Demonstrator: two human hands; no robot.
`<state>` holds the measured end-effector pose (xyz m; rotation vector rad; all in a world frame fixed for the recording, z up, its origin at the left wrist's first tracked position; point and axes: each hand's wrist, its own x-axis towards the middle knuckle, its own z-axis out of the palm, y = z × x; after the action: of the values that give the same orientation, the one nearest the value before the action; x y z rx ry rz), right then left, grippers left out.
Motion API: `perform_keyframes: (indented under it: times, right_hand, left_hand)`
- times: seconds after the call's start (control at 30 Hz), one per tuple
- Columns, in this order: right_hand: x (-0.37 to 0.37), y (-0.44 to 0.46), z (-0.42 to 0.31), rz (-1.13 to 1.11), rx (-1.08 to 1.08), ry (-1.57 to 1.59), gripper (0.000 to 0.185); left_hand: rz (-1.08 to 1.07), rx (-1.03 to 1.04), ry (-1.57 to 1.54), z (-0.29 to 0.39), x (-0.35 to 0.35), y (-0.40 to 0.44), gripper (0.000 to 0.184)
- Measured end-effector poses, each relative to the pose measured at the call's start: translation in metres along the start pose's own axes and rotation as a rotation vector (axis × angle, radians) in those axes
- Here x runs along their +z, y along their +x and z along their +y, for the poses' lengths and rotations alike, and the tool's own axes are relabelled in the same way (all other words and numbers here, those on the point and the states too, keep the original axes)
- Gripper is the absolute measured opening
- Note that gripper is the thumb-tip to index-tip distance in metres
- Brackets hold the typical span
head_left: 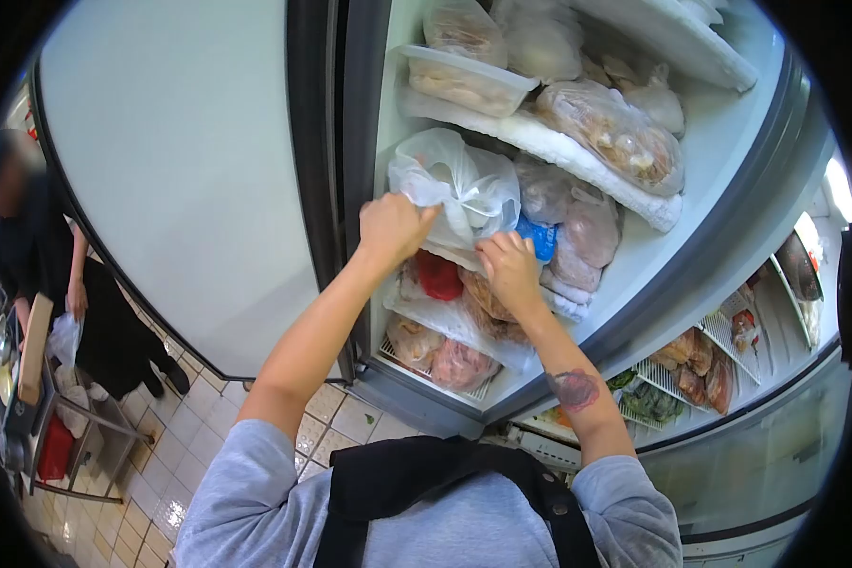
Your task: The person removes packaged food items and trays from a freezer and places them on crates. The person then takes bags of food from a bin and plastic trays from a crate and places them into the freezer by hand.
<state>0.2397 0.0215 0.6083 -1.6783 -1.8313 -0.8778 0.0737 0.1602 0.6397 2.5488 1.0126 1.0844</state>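
A knotted white plastic bag (459,180) lies on a middle shelf of the open freezer. My left hand (395,227) is closed at the bag's lower left side, its fingers curled round the plastic. At the bag's lower right edge, my right hand (509,267) pinches the plastic with bent fingers. Just right of the bag are a blue bag (538,237) and clear bags of frozen food (589,232). Below my hands, a red package (437,275) sits among more bagged food. The contents of the white bag cannot be made out.
The freezer door (170,170) stands open on the left. Frosted shelves (540,137) hold bagged food and a plastic tub (469,83). A second refrigerated unit (757,331) is at the right. At the far left a person (43,246) stands beside a metal cart (90,445).
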Motion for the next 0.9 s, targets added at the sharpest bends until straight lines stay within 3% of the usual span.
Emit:
perform_keyframes:
  times: [0.1, 0.2, 0.27, 0.3, 0.37, 0.43, 0.47, 0.57, 0.6, 0.7, 0.73, 0.9]
  right_hand:
    - [-0.001, 0.008, -0.005, -0.098, 0.089, 0.136, 0.01]
    - [-0.022, 0.03, -0.017, -0.015, 0.035, 0.189, 0.009]
    - [-0.039, 0.048, -0.02, 0.238, 0.075, 0.239, 0.006]
    - [-0.047, 0.056, -0.022, 0.362, 0.092, 0.269, 0.005]
    - [-0.059, 0.06, -0.019, 0.268, 0.206, 0.378, 0.003]
    - [-0.06, 0.055, -0.017, 0.077, 0.224, 0.471, 0.004]
    - [-0.046, 0.055, -0.019, 0.027, 0.091, 0.502, 0.008]
    - [-0.009, 0.064, -0.019, 0.094, -0.104, 0.393, 0.014]
    - [-0.003, 0.073, -0.015, 0.161, -0.049, 0.347, 0.018]
    - [-0.001, 0.079, -0.002, -0.081, 0.068, 0.093, 0.019]
    - [0.003, 0.079, -0.003, -0.056, 0.099, 0.077, 0.019]
    - [0.009, 0.068, -0.005, 0.094, 0.126, 0.089, 0.015]
  left_hand:
    - [-0.016, -0.166, -0.006, 0.002, 0.001, 0.016, 0.056]
    - [0.009, -0.219, -0.045, -0.02, 0.019, 0.043, 0.065]
    - [0.101, -0.179, -0.17, -0.053, 0.039, 0.065, 0.075]
    - [0.02, -0.338, -0.487, -0.055, 0.04, 0.065, 0.076]
    - [-0.154, -0.646, -1.114, -0.027, -0.003, 0.047, 0.08]
    - [-0.241, -0.543, -1.086, -0.022, -0.014, 0.05, 0.079]
    - [-0.262, -0.522, -1.045, -0.02, -0.017, 0.054, 0.081]
    - [-0.28, -0.458, -0.686, -0.004, -0.037, 0.058, 0.077]
    - [-0.273, -0.432, -0.525, -0.001, -0.042, 0.06, 0.074]
    - [-0.148, -0.339, -0.333, -0.021, -0.011, 0.063, 0.073]
    - [-0.36, -0.483, -0.348, -0.013, -0.027, 0.061, 0.075]
    - [-0.254, -0.526, -0.323, -0.032, 0.014, 0.065, 0.079]
